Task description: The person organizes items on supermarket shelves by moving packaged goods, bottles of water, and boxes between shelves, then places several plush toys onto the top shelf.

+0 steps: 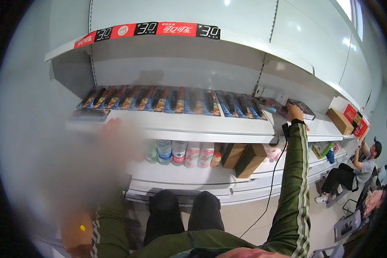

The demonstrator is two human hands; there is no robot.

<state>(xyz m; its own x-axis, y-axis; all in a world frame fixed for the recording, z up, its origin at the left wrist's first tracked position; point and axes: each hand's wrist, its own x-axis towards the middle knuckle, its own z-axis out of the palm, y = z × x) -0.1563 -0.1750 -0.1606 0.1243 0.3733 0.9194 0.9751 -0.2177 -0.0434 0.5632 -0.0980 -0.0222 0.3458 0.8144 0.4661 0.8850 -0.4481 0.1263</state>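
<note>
Whether the right hand [295,113] grips the dark flat box [307,111] beyond the row's right end, or what the blurred left hand [122,142] holds, I cannot tell; carded packs [174,101] already line the shelf [210,134], one lying crosswise at front left, seemingly unaligned

Right arm [293,185] outstretched, right hand [295,113] curled, left hand [118,137] blurred

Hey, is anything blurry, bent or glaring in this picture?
In the head view, a hazy smear at lower left blurs the left hand, while the right hand shows more clearly; also in the head view, the upper shelf edge bows, and glare spots the wall panels.
</note>
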